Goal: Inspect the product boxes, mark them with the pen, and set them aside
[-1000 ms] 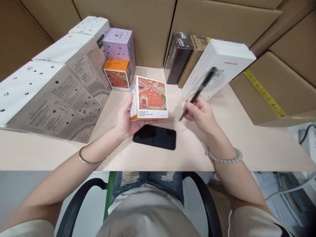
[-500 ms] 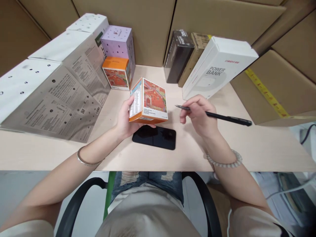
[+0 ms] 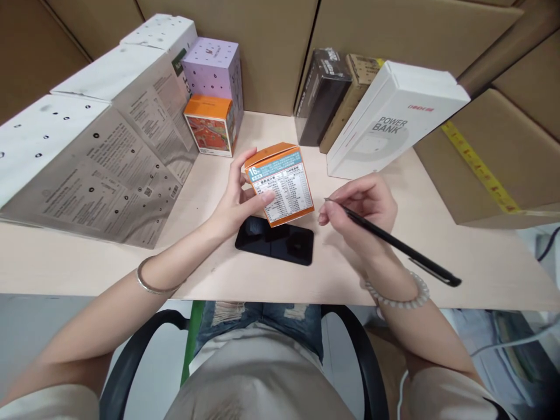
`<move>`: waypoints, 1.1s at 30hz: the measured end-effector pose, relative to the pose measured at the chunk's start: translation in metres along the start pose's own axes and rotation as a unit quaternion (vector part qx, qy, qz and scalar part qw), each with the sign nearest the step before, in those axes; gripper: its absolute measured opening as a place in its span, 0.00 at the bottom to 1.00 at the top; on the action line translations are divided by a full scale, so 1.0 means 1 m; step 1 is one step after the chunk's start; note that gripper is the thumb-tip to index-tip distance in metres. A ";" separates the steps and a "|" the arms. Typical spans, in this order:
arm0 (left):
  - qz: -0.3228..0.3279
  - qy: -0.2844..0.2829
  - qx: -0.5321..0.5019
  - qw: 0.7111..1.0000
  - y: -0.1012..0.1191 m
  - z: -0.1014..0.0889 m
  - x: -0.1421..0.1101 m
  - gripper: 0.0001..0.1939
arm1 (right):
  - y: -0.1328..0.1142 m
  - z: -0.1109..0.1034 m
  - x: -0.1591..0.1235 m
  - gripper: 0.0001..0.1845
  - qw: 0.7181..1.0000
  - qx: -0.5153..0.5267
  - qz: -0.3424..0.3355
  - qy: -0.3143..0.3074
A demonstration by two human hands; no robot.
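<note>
My left hand (image 3: 240, 195) grips a small orange and white carton (image 3: 286, 185), its thumb lying across a printed panel with a table of text and the number 16. The carton is raised above the desk and slightly tilted. Between the fingers and thumb of my right hand (image 3: 365, 210) is a black pen (image 3: 398, 238), its tip pointing left toward the carton but apart from it. Below the carton a black smartphone (image 3: 275, 242) lies flat on the desk, screen up and dark.
At the left stand large white spotted boxes (image 3: 126, 157). Behind are a lilac box (image 3: 212, 67) and another orange carton (image 3: 210, 128). Toward the back right stand a dark box (image 3: 324, 99), a brown box (image 3: 347, 105) and a white power bank box (image 3: 389, 125). Cardboard (image 3: 490, 151) borders the desk.
My left hand has turned the carton, so a text panel faces me instead of the red picture. In my right hand the pen's rear end has swung down, toward me.
</note>
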State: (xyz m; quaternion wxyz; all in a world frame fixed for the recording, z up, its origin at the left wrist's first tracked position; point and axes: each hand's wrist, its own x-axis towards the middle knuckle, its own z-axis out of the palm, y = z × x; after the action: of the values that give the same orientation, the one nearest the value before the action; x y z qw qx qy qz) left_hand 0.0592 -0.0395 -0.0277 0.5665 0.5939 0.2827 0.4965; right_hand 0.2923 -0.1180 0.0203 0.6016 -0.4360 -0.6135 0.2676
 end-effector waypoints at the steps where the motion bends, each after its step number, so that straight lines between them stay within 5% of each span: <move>1: 0.000 0.004 0.008 1.000 0.001 0.000 -0.001 0.50 | -0.002 0.002 -0.003 0.13 1.000 -0.010 -0.010 -0.002; 6: -0.017 -0.007 0.038 0.999 0.000 0.001 -0.003 0.51 | -0.006 0.013 -0.008 0.06 0.992 -0.082 -0.082 -0.054; 11: -0.021 -0.031 0.039 0.999 -0.004 0.001 -0.002 0.48 | -0.006 0.016 -0.006 0.06 0.988 -0.142 -0.040 -0.053; 22: -0.038 -0.054 0.019 0.998 0.004 0.006 -0.003 0.46 | 0.013 0.015 -0.003 0.05 0.997 -0.056 0.022 -0.056; 33: -0.030 -0.060 0.006 0.998 -0.002 0.007 -0.003 0.46 | 0.018 0.017 -0.002 0.06 0.999 -0.044 -0.005 -0.032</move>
State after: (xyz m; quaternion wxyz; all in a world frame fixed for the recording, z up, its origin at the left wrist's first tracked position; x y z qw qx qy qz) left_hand 0.0646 -0.0447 -0.0295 0.5934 0.6176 0.2686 0.4407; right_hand 0.2799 -0.1077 0.0014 0.5637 -0.4499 -0.6456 0.2511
